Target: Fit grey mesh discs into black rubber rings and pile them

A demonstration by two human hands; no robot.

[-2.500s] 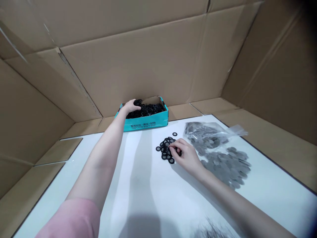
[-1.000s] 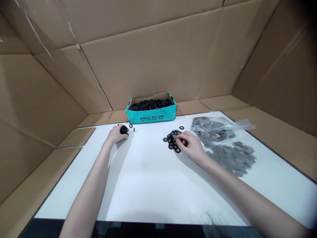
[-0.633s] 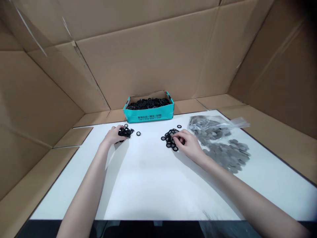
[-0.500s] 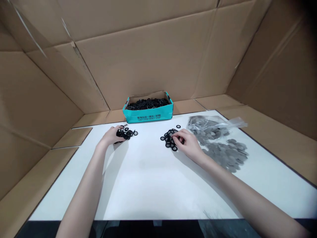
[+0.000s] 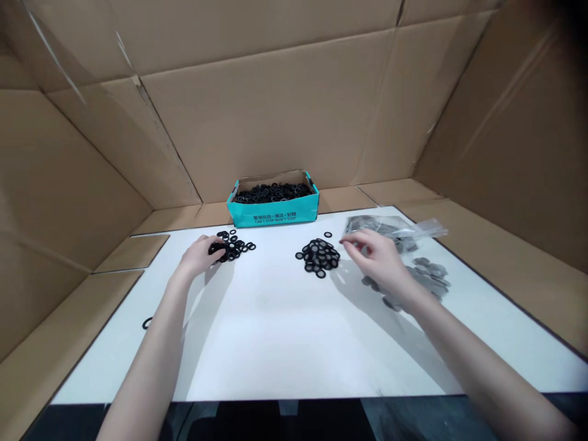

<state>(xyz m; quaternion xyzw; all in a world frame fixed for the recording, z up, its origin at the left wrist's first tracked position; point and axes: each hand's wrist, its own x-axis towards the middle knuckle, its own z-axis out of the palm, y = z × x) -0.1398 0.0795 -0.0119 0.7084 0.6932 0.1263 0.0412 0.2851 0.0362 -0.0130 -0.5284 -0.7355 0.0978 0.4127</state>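
Head view, white surface [image 5: 285,331]. Left hand [image 5: 197,257], left of centre: fingers curled loosely on a small heap of black rings [image 5: 232,246]. Right hand [image 5: 379,260], right of centre: fingers half open, gripping nothing visible, raised between a larger ring pile [image 5: 319,256] and grey discs [image 5: 425,275]. Teal box [image 5: 273,211] of rings at upper centre.

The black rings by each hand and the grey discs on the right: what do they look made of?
The black rings, also heaped under the left hand, look like matte rubber or soft plastic: dull black, no glint. The grey discs beside the right hand look like thin dull metal or mesh; too small to tell. Their bag is clear glossy plastic film.
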